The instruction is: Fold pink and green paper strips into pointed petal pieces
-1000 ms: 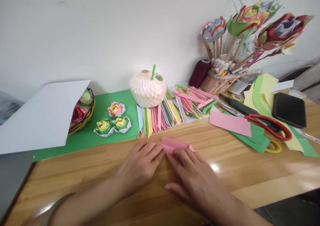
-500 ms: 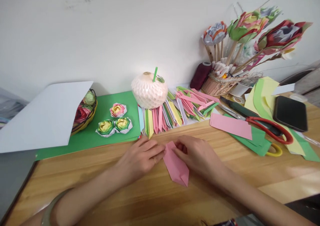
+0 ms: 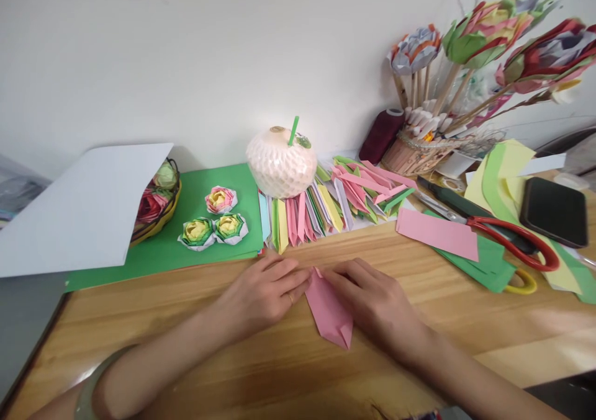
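A pink sheet of paper point(image 3: 329, 314) lies on the wooden table in front of me, with creased, folded corners at its near end. Its far end narrows to a point between my hands. My left hand point(image 3: 272, 288) pinches the upper left edge, its fingertips by the tip. On the other side my right hand point(image 3: 372, 299) holds the upper right edge, fingers bent over and pressed against the paper. The thumbs are mostly hidden. Just beyond the hands stands a row of folded paper strips point(image 3: 298, 221) in several colours.
Three paper flowers point(image 3: 221, 200) sit on green sheets point(image 3: 198, 180) at left, beside a basket point(image 3: 161, 224) and a white sheet point(image 3: 88, 212). A netted fruit point(image 3: 282, 165) is at the back. Red-handled scissors point(image 3: 516, 237), pink strips point(image 3: 437, 234) and a phone point(image 3: 554, 212) lie right.
The right fingers have shifted from a curled grip to lying straighter along the paper's far right edge, which now looks folded inward. The left hand stays almost in place. The camera view shifts slightly.
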`<state>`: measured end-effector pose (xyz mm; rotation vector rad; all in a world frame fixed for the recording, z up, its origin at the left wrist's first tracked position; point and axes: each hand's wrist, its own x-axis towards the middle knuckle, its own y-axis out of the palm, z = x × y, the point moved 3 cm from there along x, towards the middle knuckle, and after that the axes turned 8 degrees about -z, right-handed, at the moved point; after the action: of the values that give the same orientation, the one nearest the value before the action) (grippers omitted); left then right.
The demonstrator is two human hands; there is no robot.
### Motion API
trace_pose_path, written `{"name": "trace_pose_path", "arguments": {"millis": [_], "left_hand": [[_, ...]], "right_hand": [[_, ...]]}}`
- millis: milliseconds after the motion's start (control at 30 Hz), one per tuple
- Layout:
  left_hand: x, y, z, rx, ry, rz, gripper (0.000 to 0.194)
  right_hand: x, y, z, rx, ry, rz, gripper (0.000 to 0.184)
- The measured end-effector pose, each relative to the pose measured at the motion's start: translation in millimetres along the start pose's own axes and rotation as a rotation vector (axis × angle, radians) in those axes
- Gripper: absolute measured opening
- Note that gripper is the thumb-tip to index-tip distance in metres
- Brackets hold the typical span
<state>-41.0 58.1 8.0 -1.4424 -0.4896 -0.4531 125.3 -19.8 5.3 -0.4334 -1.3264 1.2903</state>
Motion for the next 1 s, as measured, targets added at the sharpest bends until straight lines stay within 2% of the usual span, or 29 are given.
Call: {"name": "trace_pose_path", "arguments": {"millis": [367,700,1000], "left_hand": [[-0.4,3.9,2.1,-0.044,0.002,-0.019,0.021],[-2.1,6.7,10.7,-0.094,0.046,0.078,0.030],[-4.7,8.6,11.9,-0.114,0.024,0.081,0.031]], "right_hand": [[3.6,-1.9,-0.1,0.010,-0.066,0.110,0.027],[1.4,-1.1,-0.9,0.033,-0.081,0.099,0.040],[0.0,-3.7,-3.5,0.023,-0.068,0.161,0.031]]}}
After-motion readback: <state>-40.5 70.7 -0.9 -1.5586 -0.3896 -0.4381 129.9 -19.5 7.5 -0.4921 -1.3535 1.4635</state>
